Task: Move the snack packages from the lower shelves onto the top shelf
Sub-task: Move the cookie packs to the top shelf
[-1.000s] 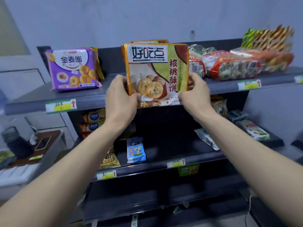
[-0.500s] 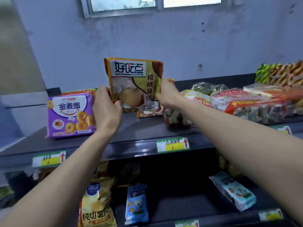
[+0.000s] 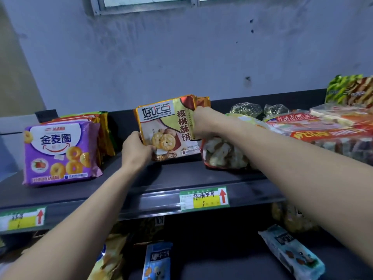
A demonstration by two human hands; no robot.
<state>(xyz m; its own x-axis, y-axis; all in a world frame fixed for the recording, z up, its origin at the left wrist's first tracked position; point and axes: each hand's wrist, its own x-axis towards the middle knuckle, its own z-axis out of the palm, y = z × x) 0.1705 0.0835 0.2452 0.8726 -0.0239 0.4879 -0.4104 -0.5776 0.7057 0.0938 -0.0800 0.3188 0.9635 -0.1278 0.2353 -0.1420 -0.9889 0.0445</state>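
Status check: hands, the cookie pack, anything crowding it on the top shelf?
Left hand and right hand gripping cookie pack. Pack upright on top shelf. Clear bag close on its right.

Top shelf (image 3: pixel 177 178), dark: purple ring-cookie pack (image 3: pixel 60 153) upright at left w/ more packs behind, walnut-cookie pack (image 3: pixel 169 128) mid, clear snack bags (image 3: pixel 323 134) piled right. Lower shelf (image 3: pixel 232 263): blue packs (image 3: pixel 292 253).

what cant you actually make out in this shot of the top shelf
Head view, the only one:
- Whether the cookie pack rests on the top shelf: the left hand covers its lower corner.
- The pack behind it: only a corner shows.
- The right hand: its fingers go behind the pack.
- Price tag handwriting: too small.
- The far-right packs: cut off by the frame edge.
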